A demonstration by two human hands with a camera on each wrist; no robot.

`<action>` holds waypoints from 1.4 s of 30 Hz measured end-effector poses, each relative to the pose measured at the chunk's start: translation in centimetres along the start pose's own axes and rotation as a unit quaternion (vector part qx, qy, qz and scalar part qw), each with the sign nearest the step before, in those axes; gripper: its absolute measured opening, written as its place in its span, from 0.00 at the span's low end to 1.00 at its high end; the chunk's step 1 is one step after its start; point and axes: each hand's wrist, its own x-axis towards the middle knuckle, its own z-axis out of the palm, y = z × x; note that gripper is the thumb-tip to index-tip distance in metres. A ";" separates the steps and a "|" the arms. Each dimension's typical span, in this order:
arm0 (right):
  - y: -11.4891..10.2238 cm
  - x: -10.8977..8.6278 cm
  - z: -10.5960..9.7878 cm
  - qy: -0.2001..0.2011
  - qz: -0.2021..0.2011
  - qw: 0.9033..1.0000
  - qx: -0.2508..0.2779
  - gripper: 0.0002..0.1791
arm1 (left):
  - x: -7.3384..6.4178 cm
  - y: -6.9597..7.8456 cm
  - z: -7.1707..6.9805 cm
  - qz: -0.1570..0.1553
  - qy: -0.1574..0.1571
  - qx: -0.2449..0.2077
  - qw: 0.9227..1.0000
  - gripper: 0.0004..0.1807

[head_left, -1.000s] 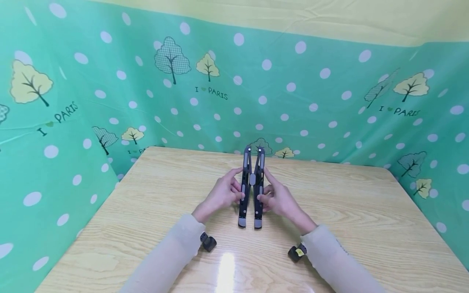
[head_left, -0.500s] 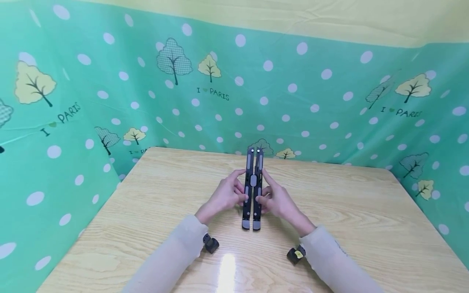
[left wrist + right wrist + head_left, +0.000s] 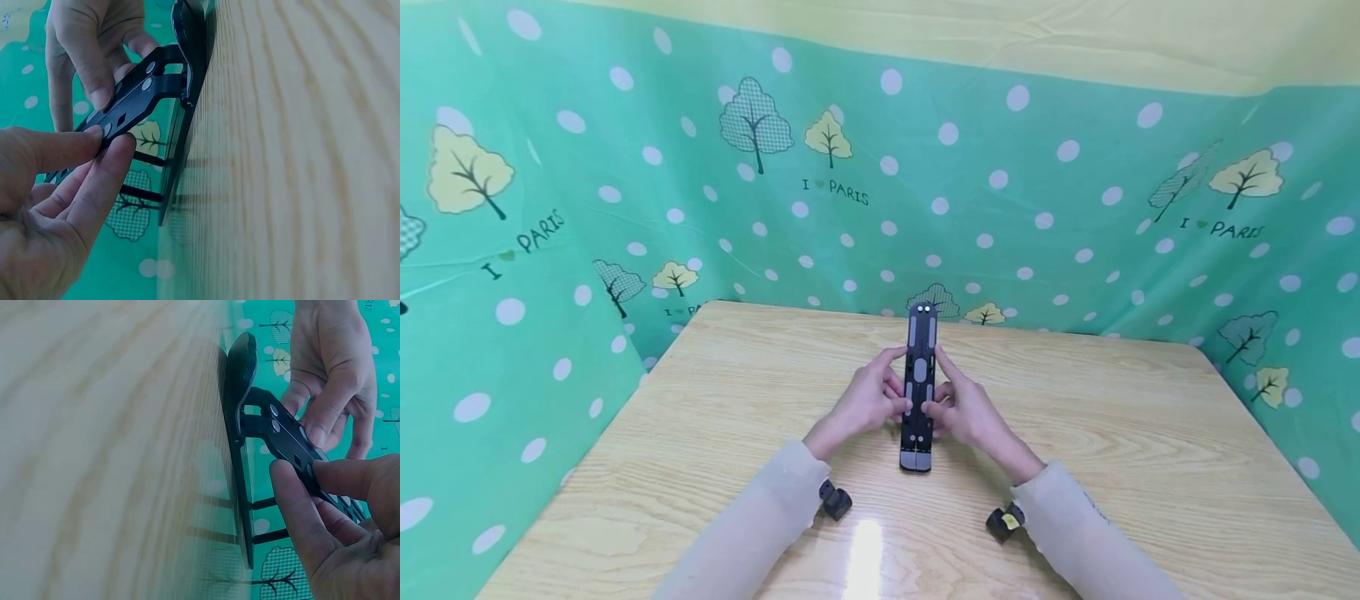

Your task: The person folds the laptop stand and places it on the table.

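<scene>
A black folding laptop stand (image 3: pixel 921 371) with grey pads stands on the table, its two long arms drawn together side by side. My left hand (image 3: pixel 867 398) pinches its left arm between thumb and fingers, thumb on top. On the other side my right hand (image 3: pixel 964 407) grips the right arm the same way, with the index finger stretched along the edge. From the left wrist view, the stand's upper part (image 3: pixel 147 84) slopes above its base bar, and thin struts join the two. The right wrist view shows the hooked front lip (image 3: pixel 242 365) close against the tabletop.
The wooden table (image 3: pixel 760 367) spreads out around the stand, with a bright light reflection near its front. A green dotted curtain (image 3: pixel 850 150) printed with trees hangs behind the table and along both sides. A small black camera (image 3: pixel 835 502) sits at the left wrist.
Both hands have moved toward each other, bringing the stand's arms from a narrow V to lying against each other. Both hands have kept their hold.
</scene>
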 end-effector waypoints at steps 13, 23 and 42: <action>0.0 0.1 -0.2 0.007 -0.001 1.000 -0.008 0.53 | 0.0 -0.2 0.0 0.005 -0.006 0.005 1.000 0.49; -0.3 1.0 -2.8 0.020 -0.033 0.999 -0.029 0.50 | -0.9 0.5 -0.7 0.002 -0.034 0.087 0.996 0.48; -3.0 6.5 -6.9 0.033 -0.095 0.993 -0.068 0.47 | -5.0 2.7 0.0 -0.017 -0.073 0.251 0.965 0.51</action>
